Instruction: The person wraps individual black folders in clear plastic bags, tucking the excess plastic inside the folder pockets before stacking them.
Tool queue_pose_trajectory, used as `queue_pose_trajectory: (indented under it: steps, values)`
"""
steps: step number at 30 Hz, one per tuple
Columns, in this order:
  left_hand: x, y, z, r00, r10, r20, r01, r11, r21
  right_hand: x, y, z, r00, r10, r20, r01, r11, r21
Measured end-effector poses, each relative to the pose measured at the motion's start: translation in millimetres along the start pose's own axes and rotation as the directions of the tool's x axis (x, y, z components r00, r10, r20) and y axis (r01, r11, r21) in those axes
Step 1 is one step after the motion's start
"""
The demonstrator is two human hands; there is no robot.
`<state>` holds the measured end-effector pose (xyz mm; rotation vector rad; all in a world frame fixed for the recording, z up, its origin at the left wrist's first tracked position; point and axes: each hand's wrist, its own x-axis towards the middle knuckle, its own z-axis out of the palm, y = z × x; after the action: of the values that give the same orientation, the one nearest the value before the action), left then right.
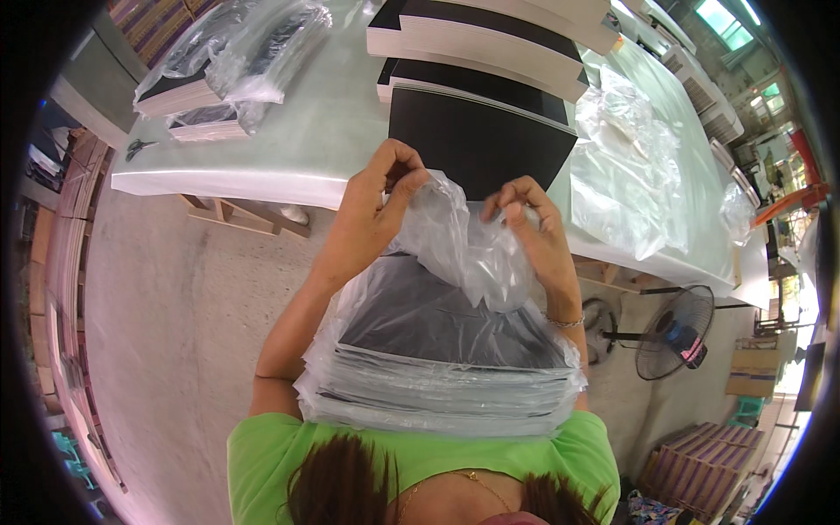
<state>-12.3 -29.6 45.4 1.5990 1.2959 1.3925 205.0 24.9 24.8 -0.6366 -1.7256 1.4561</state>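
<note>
While left hand (pixel 372 210) and right hand (pixel 538 227) pinch bag (pixel 455 245) mouth over black stack (pixel 437 324), I judge closing step; next needs twist.

Both hands raised, left hand (pixel 374 210) and right hand (pixel 534 229), fingers seemingly pinched shut.

The person wears a bright green top (pixel 420 455), a thin gold necklace (pixel 477 479), and a slim bracelet (pixel 564 323) just above the top.
</note>
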Motion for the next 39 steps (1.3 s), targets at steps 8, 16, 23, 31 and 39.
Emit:
queue_pose_trajectory:
  steps: [8,16,23,31,39]
  values:
    - [-3,8,19,0.986,0.126,-0.109,-0.122,0.992,0.038,12,-19,27,0.990,0.029,0.138,0.003,0.973,-0.229]
    - [-12,-15,-7,0.979,0.138,-0.151,-0.089,0.951,0.295,9,-20,-5,0.979,0.077,-0.189,-0.098,0.989,-0.107]
    - [-13,1,-13,0.980,0.191,0.055,-0.190,0.815,0.547,14,-30,-14,0.991,0.017,-0.133,-0.051,0.965,-0.257]
    - [35,-1,0,0.834,0.268,0.482,-0.369,0.920,0.128,15,-42,-5,0.997,0.051,-0.052,-0.061,0.971,-0.229]
    - [61,-1,12,0.827,0.055,0.559,-0.120,0.990,0.080,12,-37,-11,0.999,0.036,-0.039,-0.045,0.966,-0.256]
